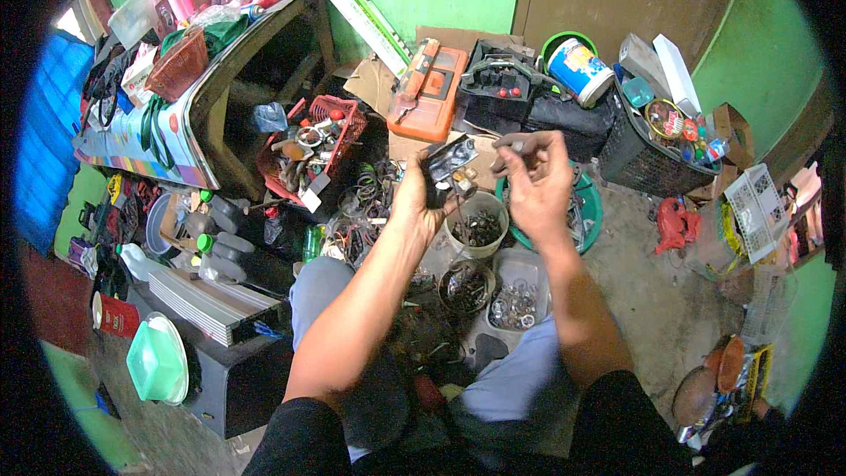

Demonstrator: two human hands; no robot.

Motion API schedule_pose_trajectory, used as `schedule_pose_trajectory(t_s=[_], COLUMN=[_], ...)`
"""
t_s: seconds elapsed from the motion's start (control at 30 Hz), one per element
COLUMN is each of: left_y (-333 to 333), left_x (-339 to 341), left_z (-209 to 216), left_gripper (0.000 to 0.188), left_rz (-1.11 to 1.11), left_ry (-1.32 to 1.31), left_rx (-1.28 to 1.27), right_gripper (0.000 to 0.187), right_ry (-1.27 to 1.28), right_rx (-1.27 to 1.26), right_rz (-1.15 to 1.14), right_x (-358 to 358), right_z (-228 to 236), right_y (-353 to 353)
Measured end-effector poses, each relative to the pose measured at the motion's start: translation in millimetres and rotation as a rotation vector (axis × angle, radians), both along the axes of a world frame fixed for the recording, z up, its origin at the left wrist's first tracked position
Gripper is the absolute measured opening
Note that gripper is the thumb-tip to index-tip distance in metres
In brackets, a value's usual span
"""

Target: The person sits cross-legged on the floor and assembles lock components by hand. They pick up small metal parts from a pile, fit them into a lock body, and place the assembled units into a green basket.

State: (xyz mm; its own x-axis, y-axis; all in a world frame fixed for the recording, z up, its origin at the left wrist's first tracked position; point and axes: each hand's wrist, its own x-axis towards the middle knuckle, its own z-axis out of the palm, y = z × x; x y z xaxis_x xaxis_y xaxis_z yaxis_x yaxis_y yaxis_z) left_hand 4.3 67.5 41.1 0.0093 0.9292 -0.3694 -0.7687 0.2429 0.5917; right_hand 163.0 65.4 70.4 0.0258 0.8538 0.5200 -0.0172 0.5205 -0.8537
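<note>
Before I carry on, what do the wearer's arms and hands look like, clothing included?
A plain black left sleeve and a matching right sleeve end near the elbows. Below them both forearms are uncovered. The left hand and right hand are without gloves; no watch or cable shows.

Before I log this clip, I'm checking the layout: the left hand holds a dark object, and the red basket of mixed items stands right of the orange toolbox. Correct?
One thing is off: the red basket stands left of the orange toolbox, as the head view shows. The left hand does hold a dark object.
</note>
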Motion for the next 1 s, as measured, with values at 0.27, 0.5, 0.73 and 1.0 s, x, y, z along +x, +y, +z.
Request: schedule_pose_trajectory(t_s=[0.27, 0.5, 0.73, 1.0], left_y=[-2, 8, 21, 23], left_x=[10, 12, 0, 16], left_z=[8, 6, -11, -18], left_gripper=[0.04, 0.035, 0.033, 0.033], left_rz=[0.015, 0.055, 0.03, -0.017], left_ry=[0.019, -0.012, -0.105, -0.091], left_rx=[-0.022, -0.058, -0.087, -0.111], right_gripper=[0.016, 0.024, 0.028, 0.027], right_ry=[-0.415, -0.555, -0.885, -0.645], right_rx=[0.076, -0.411, -0.535, -0.665], right_rz=[-0.182, -0.075, -0.192, -0.271], right_x=[43, 99, 125, 135], right_z=[-7, -90, -213, -261], right_y=[29, 80, 98, 121])
